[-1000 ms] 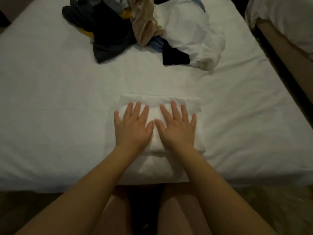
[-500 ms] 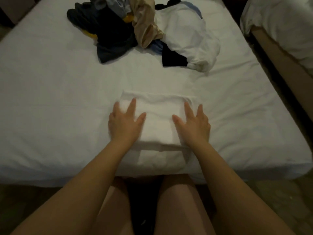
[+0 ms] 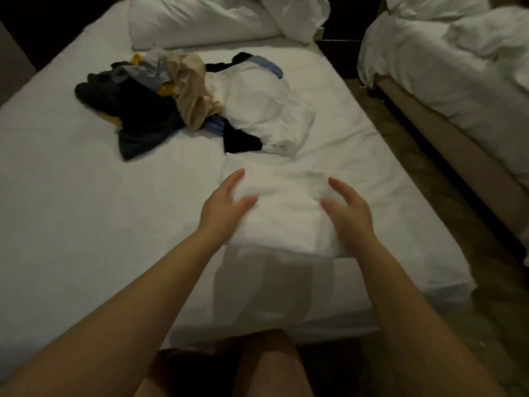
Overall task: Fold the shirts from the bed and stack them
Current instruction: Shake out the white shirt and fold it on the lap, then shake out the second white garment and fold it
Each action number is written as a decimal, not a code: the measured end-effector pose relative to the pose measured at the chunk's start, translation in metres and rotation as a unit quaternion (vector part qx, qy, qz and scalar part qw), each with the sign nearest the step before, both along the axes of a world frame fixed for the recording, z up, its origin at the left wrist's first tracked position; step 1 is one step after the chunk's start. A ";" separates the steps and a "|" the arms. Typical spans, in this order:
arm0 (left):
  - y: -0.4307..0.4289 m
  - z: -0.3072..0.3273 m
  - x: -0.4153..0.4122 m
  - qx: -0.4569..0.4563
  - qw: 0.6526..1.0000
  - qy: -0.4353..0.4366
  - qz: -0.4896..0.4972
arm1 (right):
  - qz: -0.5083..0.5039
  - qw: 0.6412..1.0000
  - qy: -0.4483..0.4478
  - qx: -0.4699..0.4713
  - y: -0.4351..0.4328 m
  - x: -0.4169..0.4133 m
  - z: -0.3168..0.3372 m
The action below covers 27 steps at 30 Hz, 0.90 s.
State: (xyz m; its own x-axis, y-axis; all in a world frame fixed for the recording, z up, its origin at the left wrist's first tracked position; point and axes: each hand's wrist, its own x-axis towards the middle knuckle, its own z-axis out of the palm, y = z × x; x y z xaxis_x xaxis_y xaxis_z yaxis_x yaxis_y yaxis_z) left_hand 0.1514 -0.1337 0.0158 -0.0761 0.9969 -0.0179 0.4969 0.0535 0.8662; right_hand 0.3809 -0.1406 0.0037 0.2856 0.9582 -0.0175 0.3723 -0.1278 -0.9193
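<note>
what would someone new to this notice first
Two bare arms reach in from below: the left hand and right hand hold a folded white shirt by its sides over the near part of the bed. Farther up the bed lies a jumbled pile of clothes, dark, tan, yellow and white, just below the pillows. A second bed with rumpled white bedding stands at the right.

My one head camera looks forward and down over the bed [image 3: 71, 224] from its near edge, close in.
</note>
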 end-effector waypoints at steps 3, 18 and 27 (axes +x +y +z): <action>0.028 -0.004 0.070 -0.021 0.999 0.012 -0.040 | -0.033 0.999 -0.033 -0.015 0.012 0.067 0.011; 0.021 -0.039 0.151 0.043 0.937 0.329 -0.105 | -0.042 0.890 -0.447 -0.082 0.020 0.098 -0.019; 0.053 -0.019 0.093 0.081 0.907 0.381 -0.158 | 0.007 0.843 -0.526 -0.113 0.055 0.039 -0.025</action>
